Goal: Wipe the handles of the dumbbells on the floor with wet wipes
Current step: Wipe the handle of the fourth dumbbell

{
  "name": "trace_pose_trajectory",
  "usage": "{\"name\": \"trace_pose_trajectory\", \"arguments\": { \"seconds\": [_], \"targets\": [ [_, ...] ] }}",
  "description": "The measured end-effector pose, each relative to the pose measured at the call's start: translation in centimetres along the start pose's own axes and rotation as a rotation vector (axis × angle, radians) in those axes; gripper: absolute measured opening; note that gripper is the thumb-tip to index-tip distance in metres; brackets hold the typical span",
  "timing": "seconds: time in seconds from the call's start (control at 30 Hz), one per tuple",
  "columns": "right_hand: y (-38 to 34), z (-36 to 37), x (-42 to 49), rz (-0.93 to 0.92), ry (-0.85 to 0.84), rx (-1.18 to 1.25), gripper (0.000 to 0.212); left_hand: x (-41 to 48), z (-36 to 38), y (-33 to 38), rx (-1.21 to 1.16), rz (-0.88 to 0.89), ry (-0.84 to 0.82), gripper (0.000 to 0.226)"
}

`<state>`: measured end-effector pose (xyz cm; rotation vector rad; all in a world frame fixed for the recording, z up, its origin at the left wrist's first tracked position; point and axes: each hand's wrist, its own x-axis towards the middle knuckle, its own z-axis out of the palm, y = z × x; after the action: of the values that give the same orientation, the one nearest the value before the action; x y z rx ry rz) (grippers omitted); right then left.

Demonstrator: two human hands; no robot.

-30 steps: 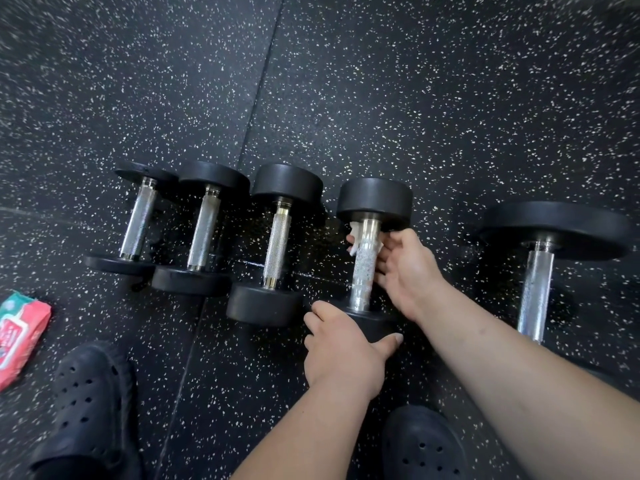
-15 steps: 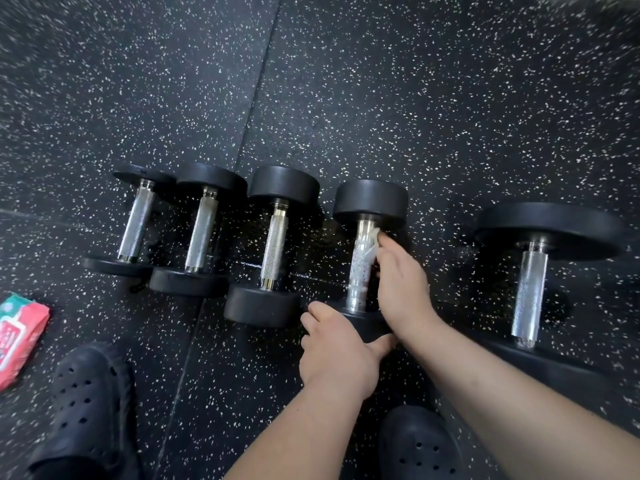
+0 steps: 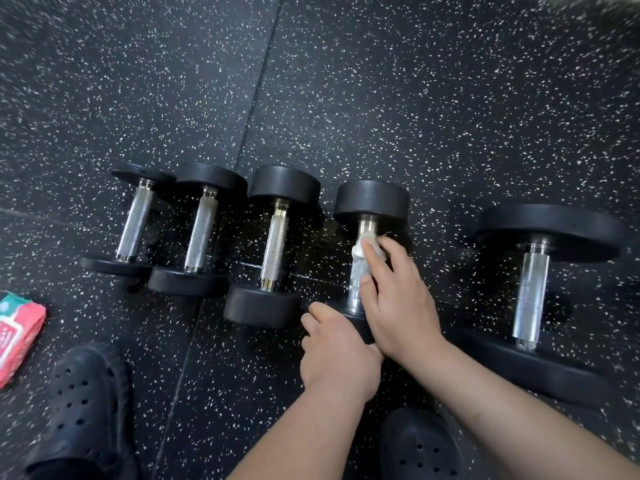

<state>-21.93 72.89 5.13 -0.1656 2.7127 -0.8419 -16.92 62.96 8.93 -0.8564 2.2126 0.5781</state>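
Observation:
Several black dumbbells with knurled steel handles lie in a row on the speckled rubber floor. My right hand (image 3: 398,299) presses a white wet wipe (image 3: 363,249) against the handle of the fourth dumbbell (image 3: 370,200), with the fingers wrapped over the upper part of the handle. My left hand (image 3: 337,351) grips that dumbbell's near weight head, which it mostly hides. To the left lie three smaller dumbbells (image 3: 275,247). A larger dumbbell (image 3: 531,292) lies apart on the right.
A pink and green pack of wet wipes (image 3: 19,336) lies on the floor at the left edge. My two black perforated clogs (image 3: 86,407) stand at the bottom, one left and one under my right arm. A floor mat seam runs diagonally behind the dumbbells.
My right hand has turned over the top of the handle and slid the wipe along it. My left hand has stayed on the near weight head.

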Motion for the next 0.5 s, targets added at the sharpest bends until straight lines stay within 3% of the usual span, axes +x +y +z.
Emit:
{"name": "trace_pose_trajectory", "arguments": {
  "seconds": [0.23, 0.37, 0.5],
  "targets": [
    [-0.2, -0.6, 0.8, -0.214, 0.031, -0.266, 0.044, 0.2, 0.1, 0.0, -0.001, -0.015, -0.019, 0.087],
    [0.9, -0.9, 1.8, -0.302, 0.05, -0.405, 0.055, 0.1, 0.2, 0.0, -0.009, -0.012, -0.006, 0.1],
    [1.5, -1.2, 2.8, -0.404, 0.031, -0.5, 0.052, 0.1, 0.0, 0.1, -0.018, -0.013, -0.014, 0.105]
  ]
}}
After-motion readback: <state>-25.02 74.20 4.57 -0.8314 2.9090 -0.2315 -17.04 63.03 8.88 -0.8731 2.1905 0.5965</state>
